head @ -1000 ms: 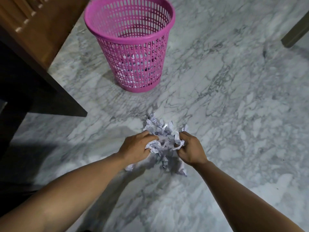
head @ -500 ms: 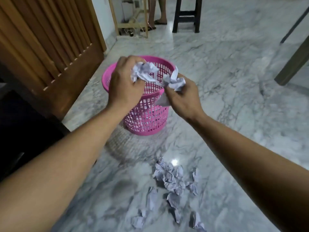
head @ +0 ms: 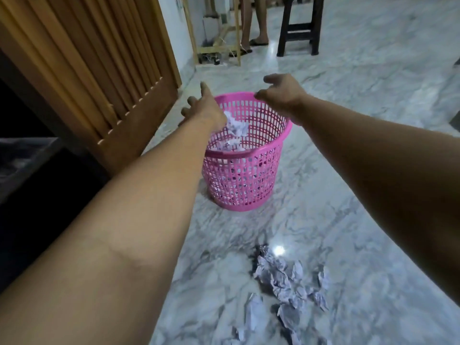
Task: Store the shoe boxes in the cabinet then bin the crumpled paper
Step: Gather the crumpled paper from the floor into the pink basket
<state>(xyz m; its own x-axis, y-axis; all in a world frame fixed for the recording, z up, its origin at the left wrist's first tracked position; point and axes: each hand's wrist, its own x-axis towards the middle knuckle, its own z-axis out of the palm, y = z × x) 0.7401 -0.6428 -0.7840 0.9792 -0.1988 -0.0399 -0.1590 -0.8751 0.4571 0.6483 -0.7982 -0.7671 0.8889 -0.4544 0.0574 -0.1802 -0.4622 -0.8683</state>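
Note:
A pink lattice bin point(head: 245, 175) stands on the marble floor ahead of me. Both my arms reach out over it. My left hand point(head: 205, 105) hovers above its left rim with fingers spread and nothing in it. Over the far right rim my right hand point(head: 280, 92) is likewise open and empty. Crumpled white paper point(head: 235, 128) is dropping into the bin between them, and more lies at its bottom. Several crumpled paper pieces point(head: 283, 282) remain scattered on the floor near me. No shoe box is in view.
A slatted wooden cabinet door point(head: 104, 78) stands open at the left, with a dark cabinet interior point(head: 32, 170) beside it. At the back are a dark stool point(head: 298, 28), a light wooden frame point(head: 219, 43) and another person's legs point(head: 254, 26).
Both hands lifted paper off the floor, carried it over the bin and let go; the paper now falls inside. My view has tilted up toward the room.

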